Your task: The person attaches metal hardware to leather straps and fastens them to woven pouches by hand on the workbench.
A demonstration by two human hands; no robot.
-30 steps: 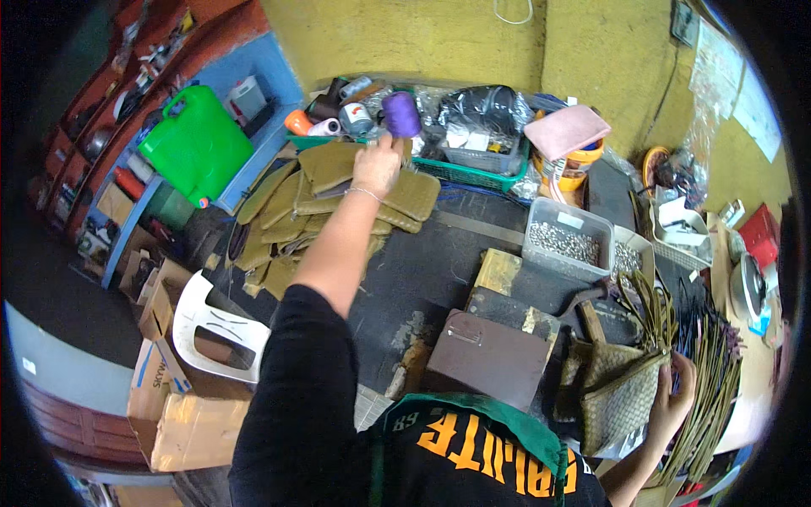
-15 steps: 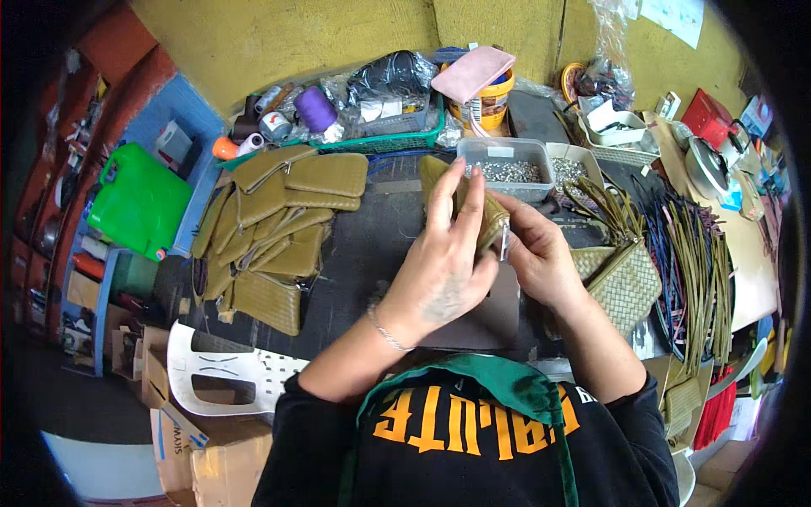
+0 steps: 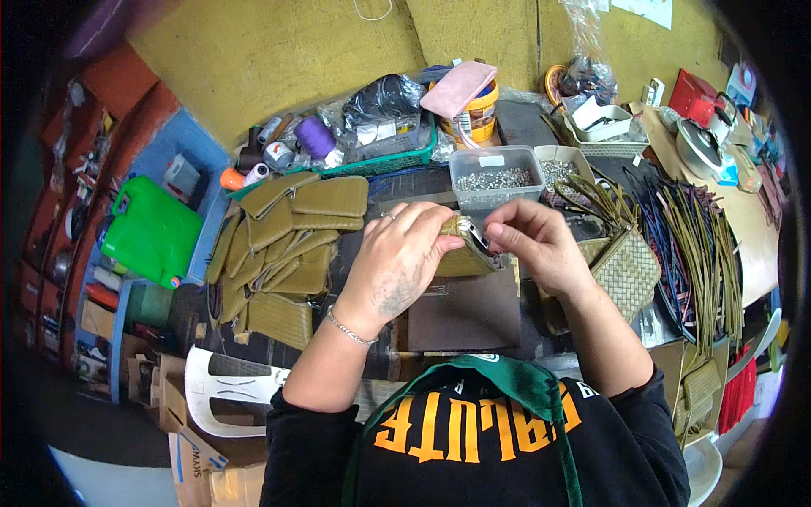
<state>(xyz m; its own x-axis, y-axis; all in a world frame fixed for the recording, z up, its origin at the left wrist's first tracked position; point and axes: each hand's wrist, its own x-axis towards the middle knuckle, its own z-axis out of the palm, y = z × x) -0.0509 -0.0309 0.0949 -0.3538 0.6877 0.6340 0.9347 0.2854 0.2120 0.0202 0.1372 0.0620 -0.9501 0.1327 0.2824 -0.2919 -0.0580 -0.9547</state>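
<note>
Gripping an olive pouch point(image 3: 466, 264) in the left hand point(image 3: 402, 264) above the middle of the tabletop point(image 3: 420, 187); at its right edge with the right hand point(image 3: 542, 247), cannot tell whether pinching; right of piled pouches point(image 3: 283, 317), nearer than a clear container point(image 3: 495, 200).

olive pouch point(image 3: 471, 265): left end covered by left hand point(image 3: 399, 258). right hand point(image 3: 545, 249) at its zip edge; whatever sits between those fingertips, too small to tell. brown block point(image 3: 465, 314): far edge behind pouch. metal pieces point(image 3: 494, 179) in clear tub point(image 3: 498, 198): too tiny to make out shapes. white chair point(image 3: 203, 380): partly behind left forearm point(image 3: 325, 372). cardboard box point(image 3: 193, 473): cut by lower edge. wall sheet point(image 3: 650, 10): cut by top edge.
</note>
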